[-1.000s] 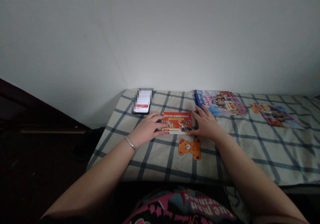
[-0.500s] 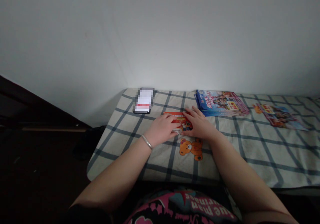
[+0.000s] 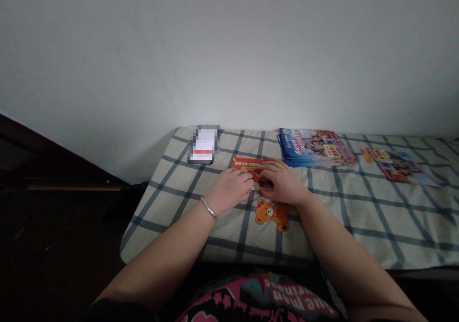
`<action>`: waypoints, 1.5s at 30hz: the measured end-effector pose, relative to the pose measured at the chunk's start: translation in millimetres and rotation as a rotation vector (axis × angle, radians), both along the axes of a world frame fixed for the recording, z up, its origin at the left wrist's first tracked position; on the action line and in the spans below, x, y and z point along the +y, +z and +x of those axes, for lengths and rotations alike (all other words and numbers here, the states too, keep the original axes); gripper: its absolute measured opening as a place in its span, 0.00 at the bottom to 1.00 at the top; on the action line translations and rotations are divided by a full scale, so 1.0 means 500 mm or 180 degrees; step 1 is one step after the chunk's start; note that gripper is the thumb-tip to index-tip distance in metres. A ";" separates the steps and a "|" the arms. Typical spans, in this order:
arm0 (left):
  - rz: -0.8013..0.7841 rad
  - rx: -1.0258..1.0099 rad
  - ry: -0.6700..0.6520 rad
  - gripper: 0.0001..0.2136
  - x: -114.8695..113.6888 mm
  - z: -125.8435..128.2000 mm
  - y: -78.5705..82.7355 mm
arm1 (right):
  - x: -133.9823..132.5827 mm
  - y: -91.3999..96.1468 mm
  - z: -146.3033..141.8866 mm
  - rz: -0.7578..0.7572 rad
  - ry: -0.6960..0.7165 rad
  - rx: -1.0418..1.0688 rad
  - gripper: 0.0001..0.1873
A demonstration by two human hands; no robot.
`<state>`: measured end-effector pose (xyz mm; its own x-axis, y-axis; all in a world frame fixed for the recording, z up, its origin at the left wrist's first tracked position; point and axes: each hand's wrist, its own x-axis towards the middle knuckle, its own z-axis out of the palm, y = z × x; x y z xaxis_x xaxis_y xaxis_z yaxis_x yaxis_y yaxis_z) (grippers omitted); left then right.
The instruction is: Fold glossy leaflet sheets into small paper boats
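Note:
An orange-red printed leaflet (image 3: 242,162) lies on the checked cloth in front of me, largely covered by my hands. My left hand (image 3: 232,186), a silver bangle on its wrist, has its fingers bent and together over the leaflet's left part. From the right, my right hand (image 3: 281,182) curls over the other side, thumb near the lower edge and fingers on the upper face. The two hands' fingertips nearly meet at the middle. Whatever the thumbs do beneath the paper is hidden.
A phone (image 3: 203,145) with a lit, blurred screen lies at the back left. Behind my right hand sits a stack of blue and pink leaflets (image 3: 311,147); a single leaflet (image 3: 401,166) lies farther right. The checked tablecloth (image 3: 172,188) meets a white wall (image 3: 229,59).
Both hands have drawn their fingers in closer on the orange-red leaflet. My right hand's spread fingers have come together and curled, and more of the leaflet's upper left shows.

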<state>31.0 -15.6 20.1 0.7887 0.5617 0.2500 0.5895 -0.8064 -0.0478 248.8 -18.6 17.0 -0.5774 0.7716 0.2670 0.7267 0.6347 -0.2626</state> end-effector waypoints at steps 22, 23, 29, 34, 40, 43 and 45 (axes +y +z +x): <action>0.0017 -0.0825 0.0492 0.08 0.026 -0.003 -0.012 | -0.005 -0.004 -0.027 0.0579 -0.0544 0.0117 0.06; 0.0050 -0.0842 0.0491 0.08 0.026 -0.003 -0.011 | -0.005 -0.004 -0.029 0.0620 -0.0577 0.0125 0.06; 0.0198 -0.0970 0.0514 0.08 0.018 0.003 -0.006 | -0.006 -0.003 -0.044 0.0789 -0.0790 0.0064 0.06; 0.0262 -0.1156 0.0516 0.07 0.013 0.007 -0.003 | -0.010 -0.002 -0.051 0.0867 -0.0832 0.0006 0.06; 0.0318 -0.1296 0.0459 0.07 0.012 0.011 -0.003 | -0.017 0.001 -0.063 0.0803 -0.0806 0.0242 0.07; 0.0331 -0.1341 0.0481 0.07 0.013 0.012 -0.005 | -0.016 -0.001 -0.067 0.0759 -0.0785 0.0283 0.07; 0.0307 -0.1317 0.0510 0.07 0.014 0.012 -0.005 | -0.013 -0.004 -0.067 0.0773 -0.0775 0.0292 0.06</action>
